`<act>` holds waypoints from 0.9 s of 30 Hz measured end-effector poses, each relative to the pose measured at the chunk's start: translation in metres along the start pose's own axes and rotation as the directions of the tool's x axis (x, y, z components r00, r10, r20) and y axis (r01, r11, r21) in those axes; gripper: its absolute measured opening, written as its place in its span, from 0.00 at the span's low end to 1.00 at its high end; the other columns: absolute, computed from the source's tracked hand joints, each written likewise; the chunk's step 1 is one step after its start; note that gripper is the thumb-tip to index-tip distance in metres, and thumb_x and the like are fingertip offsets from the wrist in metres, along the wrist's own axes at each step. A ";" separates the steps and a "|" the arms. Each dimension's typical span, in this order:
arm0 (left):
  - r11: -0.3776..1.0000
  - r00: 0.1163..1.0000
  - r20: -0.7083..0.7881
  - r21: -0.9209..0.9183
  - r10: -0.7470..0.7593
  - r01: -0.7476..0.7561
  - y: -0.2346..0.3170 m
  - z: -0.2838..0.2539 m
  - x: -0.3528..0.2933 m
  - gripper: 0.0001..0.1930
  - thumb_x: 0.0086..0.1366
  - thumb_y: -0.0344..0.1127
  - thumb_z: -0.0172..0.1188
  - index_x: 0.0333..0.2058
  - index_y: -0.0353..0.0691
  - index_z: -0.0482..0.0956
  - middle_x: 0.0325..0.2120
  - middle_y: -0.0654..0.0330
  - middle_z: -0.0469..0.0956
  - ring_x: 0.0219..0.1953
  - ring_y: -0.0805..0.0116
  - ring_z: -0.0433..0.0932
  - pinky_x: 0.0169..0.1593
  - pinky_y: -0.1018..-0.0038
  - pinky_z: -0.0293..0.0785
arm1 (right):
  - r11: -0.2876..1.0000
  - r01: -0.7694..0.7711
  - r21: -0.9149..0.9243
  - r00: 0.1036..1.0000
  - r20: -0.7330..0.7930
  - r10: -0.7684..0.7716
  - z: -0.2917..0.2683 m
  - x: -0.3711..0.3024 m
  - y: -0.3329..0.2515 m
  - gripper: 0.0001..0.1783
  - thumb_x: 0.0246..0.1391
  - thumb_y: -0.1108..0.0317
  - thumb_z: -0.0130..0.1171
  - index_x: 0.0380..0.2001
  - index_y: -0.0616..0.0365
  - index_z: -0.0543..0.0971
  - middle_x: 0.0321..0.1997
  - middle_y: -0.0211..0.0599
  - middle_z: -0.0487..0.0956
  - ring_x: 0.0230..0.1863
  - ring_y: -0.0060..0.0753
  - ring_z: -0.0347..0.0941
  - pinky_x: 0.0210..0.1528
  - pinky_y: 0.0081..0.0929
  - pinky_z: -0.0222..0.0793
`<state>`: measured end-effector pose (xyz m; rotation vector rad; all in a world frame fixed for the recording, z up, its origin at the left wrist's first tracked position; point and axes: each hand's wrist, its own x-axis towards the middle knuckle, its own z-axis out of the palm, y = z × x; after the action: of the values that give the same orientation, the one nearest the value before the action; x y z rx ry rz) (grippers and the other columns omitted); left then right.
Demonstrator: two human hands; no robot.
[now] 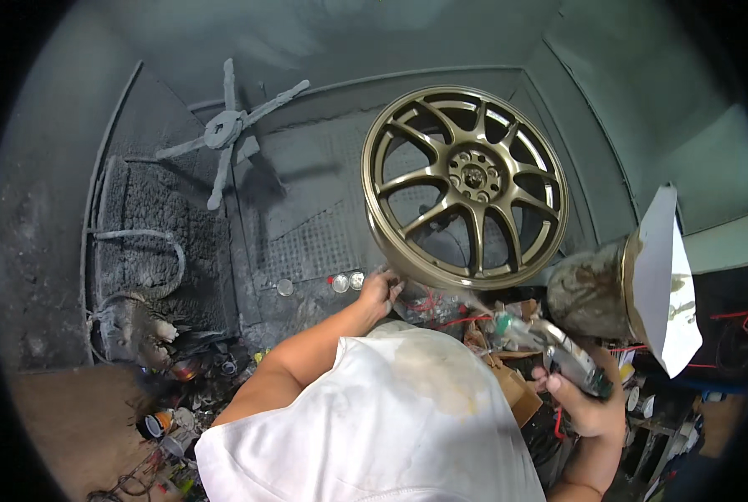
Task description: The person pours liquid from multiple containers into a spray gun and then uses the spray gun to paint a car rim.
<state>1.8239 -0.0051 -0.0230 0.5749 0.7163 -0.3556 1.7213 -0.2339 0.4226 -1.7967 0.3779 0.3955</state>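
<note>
A bronze multi-spoke car wheel is held up in front of me, its face toward me; its support is hidden. My right hand is closed around a spray gun, whose green-tipped nozzle end points toward the wheel's lower edge. Beside the gun is a paint-stained metal cup with a white sheet across its end; it appears joined to the gun. A faint mist hangs near the nozzle. Just below the wheel's lower left rim, my left hand has curled fingers; what they grip is hidden.
A grey-coated stand with several arms rises at the back left. Along the left wall sits a dust-caked filter panel with a hose. Round tins stand near my left hand. Cluttered cans and a cardboard box lie close by.
</note>
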 end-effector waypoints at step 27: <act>0.921 0.995 -0.052 0.385 0.081 -0.055 0.075 0.007 0.057 0.08 0.66 0.29 0.54 0.39 0.38 0.81 0.35 0.57 0.84 0.37 0.68 0.81 0.36 0.68 0.78 | 0.990 0.143 0.002 0.920 -0.368 -0.133 -0.010 0.008 -0.025 0.28 0.51 0.65 0.68 0.54 0.67 0.77 0.36 0.33 0.81 0.35 0.22 0.77 0.36 0.20 0.73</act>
<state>1.9042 0.0432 -0.0309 0.9854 0.6924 -0.4166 1.7402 -0.2381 0.4427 -1.8561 0.5099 -0.0503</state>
